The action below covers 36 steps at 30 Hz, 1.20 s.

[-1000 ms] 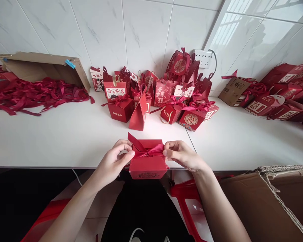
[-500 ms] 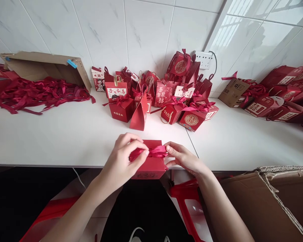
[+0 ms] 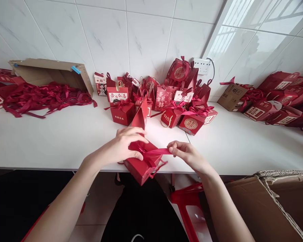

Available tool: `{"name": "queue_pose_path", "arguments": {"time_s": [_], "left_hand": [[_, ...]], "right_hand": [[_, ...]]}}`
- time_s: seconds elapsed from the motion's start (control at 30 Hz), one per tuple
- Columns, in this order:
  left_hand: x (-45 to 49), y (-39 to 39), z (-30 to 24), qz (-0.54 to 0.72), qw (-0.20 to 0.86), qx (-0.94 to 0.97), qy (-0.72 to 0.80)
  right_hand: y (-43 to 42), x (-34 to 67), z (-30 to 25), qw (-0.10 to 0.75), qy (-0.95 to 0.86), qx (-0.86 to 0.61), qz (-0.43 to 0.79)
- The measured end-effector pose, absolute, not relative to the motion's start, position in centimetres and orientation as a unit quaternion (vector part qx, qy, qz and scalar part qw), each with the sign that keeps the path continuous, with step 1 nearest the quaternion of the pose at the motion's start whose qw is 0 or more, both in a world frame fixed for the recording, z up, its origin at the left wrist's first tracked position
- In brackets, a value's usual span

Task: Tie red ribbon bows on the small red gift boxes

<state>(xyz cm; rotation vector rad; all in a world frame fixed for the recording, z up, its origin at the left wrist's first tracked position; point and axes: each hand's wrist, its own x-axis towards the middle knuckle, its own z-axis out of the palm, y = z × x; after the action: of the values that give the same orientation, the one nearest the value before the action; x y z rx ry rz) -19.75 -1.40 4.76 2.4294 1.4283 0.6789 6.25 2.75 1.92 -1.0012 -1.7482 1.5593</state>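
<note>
— Where is the red gift box (image 3: 138, 168)?

— Under the left hand (image 3: 123, 146), at the near edge of the white table (image 3: 65, 141). It is tilted, with one corner poking past the edge toward the person. The fingers (image 3: 137, 136) curl over its top and the thumb presses the near side, so that hand is clamped on the box.

— And the right hand (image 3: 187, 155)?

— Thumb and forefinger are pinched shut on one tail of the ribbon (image 3: 158, 152). It runs taut from those fingertips leftward to a crossing on the box top, just beneath the left fingers.

— So how much looks done?

— The box is folded and closed, and the ribbon is round it. Another end dangles off the side, below the right fingertips. I'd judge the wrap is on and the knot only half tied.

— What's missing?

— I can't see any bow loops. The finished gift boxes (image 3: 166, 97), well beyond both sets of fingers, carry full bows. By that measure the bow is not yet made.

— Anything else around?

— A heap of loose ribbons (image 3: 45, 99) spills from a cardboard box (image 3: 50, 72) far out past the left fingers. An open carton (image 3: 267, 208) sits close beside the right forearm.
</note>
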Motion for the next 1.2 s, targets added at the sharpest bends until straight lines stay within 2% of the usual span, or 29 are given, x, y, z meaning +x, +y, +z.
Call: {"name": "queue_pose_path", "arguments": {"time_s": [0.1, 0.17, 0.2, 0.3, 0.43, 0.57, 0.63, 0.83, 1.2], "left_hand": [[-20.1, -1.7, 4.3, 0.323, 0.011, 0.762, 0.561], [-19.4, -3.1, 3.4, 0.415, -0.02, 0.67, 0.615], [-18.8, -4.1, 2.8, 0.454, -0.008, 0.625, 0.635], [-17.5, -6.7, 0.9, 0.484, 0.125, 0.563, 0.658], [-18.4, -6.9, 0.1, 0.523, 0.241, 0.565, 0.591], [-20.6, -3.8, 0.6, 0.496, 0.338, 0.617, 0.509], [-20.9, -2.5, 0.7, 0.487, 0.353, 0.62, 0.504], [-19.0, -2.8, 1.1, 0.547, 0.158, 0.548, 0.613], [-17.7, -3.2, 2.5, 0.402, 0.303, 0.664, 0.553]], "right_hand": [[1.5, 5.6, 1.1, 0.299, -0.65, -0.354, 0.602], [0.2, 4.8, 0.4, 0.314, -0.635, -0.342, 0.618], [-0.4, 4.3, 0.1, 0.322, -0.626, -0.336, 0.626], [-2.4, 2.8, -0.6, 0.333, -0.607, -0.313, 0.65], [-4.4, 1.1, -0.7, 0.331, -0.606, -0.282, 0.666], [-5.6, 0.2, -0.8, 0.325, -0.618, -0.26, 0.667], [-6.2, 0.0, -1.0, 0.326, -0.629, -0.268, 0.653], [-7.3, -0.8, -1.8, 0.35, -0.62, -0.276, 0.645], [-7.0, -0.4, -1.4, 0.344, -0.674, -0.279, 0.592]]}}
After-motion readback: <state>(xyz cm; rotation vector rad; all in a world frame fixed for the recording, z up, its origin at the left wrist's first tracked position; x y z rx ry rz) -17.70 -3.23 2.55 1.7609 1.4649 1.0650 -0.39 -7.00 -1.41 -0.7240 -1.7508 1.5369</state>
